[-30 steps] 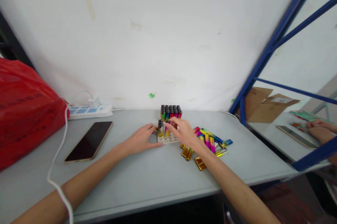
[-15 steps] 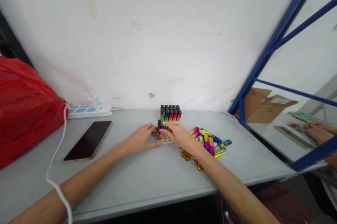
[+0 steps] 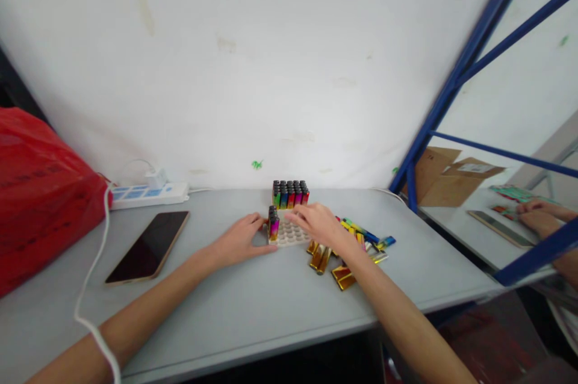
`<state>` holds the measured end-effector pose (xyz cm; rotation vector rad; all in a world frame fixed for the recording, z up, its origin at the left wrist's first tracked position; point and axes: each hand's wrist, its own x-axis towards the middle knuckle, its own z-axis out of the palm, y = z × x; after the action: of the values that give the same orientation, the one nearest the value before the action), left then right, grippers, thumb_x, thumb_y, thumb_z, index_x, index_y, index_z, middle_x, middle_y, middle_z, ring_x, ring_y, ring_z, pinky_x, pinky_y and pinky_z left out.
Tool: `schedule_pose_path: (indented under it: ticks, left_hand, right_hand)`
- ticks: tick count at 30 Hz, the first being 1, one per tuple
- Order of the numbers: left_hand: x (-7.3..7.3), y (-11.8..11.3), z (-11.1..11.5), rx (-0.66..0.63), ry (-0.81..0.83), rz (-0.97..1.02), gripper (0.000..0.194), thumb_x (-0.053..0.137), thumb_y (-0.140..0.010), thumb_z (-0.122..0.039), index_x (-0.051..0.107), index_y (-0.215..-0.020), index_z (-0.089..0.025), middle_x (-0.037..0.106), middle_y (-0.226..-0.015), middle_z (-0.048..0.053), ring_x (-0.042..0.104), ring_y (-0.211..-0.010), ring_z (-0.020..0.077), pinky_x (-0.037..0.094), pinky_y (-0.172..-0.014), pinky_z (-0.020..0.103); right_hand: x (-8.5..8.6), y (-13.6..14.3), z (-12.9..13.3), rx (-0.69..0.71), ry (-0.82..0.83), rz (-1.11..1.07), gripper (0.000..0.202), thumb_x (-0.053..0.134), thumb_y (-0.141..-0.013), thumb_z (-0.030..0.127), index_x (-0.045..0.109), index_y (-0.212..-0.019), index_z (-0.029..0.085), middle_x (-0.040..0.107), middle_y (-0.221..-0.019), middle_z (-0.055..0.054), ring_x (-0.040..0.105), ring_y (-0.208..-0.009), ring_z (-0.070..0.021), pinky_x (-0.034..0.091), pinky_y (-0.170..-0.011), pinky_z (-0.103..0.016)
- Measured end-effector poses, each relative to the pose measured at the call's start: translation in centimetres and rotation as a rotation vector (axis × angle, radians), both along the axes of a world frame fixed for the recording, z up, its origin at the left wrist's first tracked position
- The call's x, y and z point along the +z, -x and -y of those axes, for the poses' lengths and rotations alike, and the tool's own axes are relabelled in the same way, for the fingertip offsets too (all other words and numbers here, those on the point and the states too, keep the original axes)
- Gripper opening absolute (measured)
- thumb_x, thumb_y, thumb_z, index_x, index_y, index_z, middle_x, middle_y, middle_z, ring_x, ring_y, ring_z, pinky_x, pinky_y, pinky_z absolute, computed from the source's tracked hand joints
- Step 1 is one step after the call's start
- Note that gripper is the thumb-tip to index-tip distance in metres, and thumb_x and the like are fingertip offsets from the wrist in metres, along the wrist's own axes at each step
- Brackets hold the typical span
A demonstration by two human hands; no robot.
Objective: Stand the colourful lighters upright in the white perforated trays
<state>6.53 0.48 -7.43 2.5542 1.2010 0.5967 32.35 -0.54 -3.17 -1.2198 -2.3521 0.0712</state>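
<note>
A pale tray with rows of round holes [image 3: 291,235] lies on the grey table. Its left end holds a short row of upright lighters [image 3: 273,224] with black tops and metallic bodies. At the tray's left edge and front corner, my left hand [image 3: 239,239] holds it between fingers and thumb. My right hand [image 3: 318,224] hovers over the tray's right part, fingers loosely stretched, with no lighter visible in them. Beside it, partly hidden by the wrist, spreads a pile of loose shiny lighters [image 3: 320,257] in gold and mixed colours. Behind the tray stands a full block of upright lighters [image 3: 291,194].
On the left lie a phone [image 3: 149,247], a power strip [image 3: 151,194] with a white cable, and a red plastic bag [image 3: 40,191]. Blue rack bars [image 3: 433,107] rise at the right. Beyond them are a cardboard box [image 3: 447,182] and another person's hands [image 3: 537,215].
My right hand has drawn back rightward from the upright lighters at the tray's left end, uncovering a purple-and-gold one and more holes. My left hand stays at the tray.
</note>
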Motion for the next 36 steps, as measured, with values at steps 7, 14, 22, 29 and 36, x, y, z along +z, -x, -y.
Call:
schedule_pose_path:
  ticks: [7, 14, 22, 29, 36]
  left_hand:
    - [0.1, 0.0, 0.1, 0.017, 0.017, -0.029, 0.057, 0.067, -0.086, -0.073, 0.066, -0.106, -0.019, 0.067, -0.113, 0.011, 0.066, -0.106, 0.0315, 0.053, -0.097, 0.042]
    - [0.0, 0.0, 0.1, -0.003, 0.01, 0.007, 0.058, 0.068, -0.085, -0.073, 0.068, -0.108, -0.019, 0.068, -0.111, 0.01, 0.067, -0.105, 0.0308, 0.052, -0.096, 0.041]
    - [-0.2, 0.0, 0.0, 0.007, 0.01, -0.014, 0.057, 0.069, -0.086, -0.07, 0.067, -0.111, -0.018, 0.068, -0.112, 0.011, 0.066, -0.105, 0.031, 0.053, -0.098, 0.042]
    - [0.0, 0.0, 0.2, 0.026, 0.016, -0.049, 0.058, 0.07, -0.086, -0.07, 0.066, -0.112, -0.017, 0.066, -0.115, 0.012, 0.066, -0.108, 0.0313, 0.052, -0.099, 0.042]
    - [-0.1, 0.1, 0.2, 0.005, -0.006, -0.027, 0.058, 0.069, -0.087, -0.071, 0.067, -0.111, -0.018, 0.067, -0.112, 0.011, 0.066, -0.103, 0.0295, 0.053, -0.097, 0.041]
  right_hand:
    - [1.5, -11.9, 0.3, -0.327, 0.189, 0.198, 0.02, 0.059, -0.102, 0.025, 0.074, -0.112, 0.016, 0.08, -0.1, -0.012, 0.072, -0.094, -0.0241, 0.049, -0.086, -0.032]
    - [-0.6, -18.1, 3.5, -0.338, 0.341, 0.291, 0.026, 0.058, -0.098, 0.032, 0.078, -0.106, 0.017, 0.081, -0.103, -0.013, 0.074, -0.095, -0.0271, 0.053, -0.087, -0.034]
    - [-1.3, -17.8, 2.6, -0.359, 0.16, 0.039, 0.033, 0.054, -0.096, 0.045, 0.074, -0.105, 0.02, 0.079, -0.087, -0.009, 0.072, -0.078, -0.0243, 0.051, -0.073, -0.032]
    - [1.7, -12.2, 0.0, -0.293, 0.212, -0.624, 0.052, 0.07, -0.085, 0.066, 0.075, -0.11, 0.02, 0.051, -0.056, 0.006, 0.044, -0.049, -0.0131, 0.036, -0.051, -0.028]
    - [3.7, -3.5, -3.1, 0.096, 0.592, -1.215, 0.057, 0.081, -0.075, 0.072, 0.059, -0.072, 0.02, 0.053, -0.069, 0.003, 0.049, -0.062, -0.0107, 0.047, -0.058, -0.025]
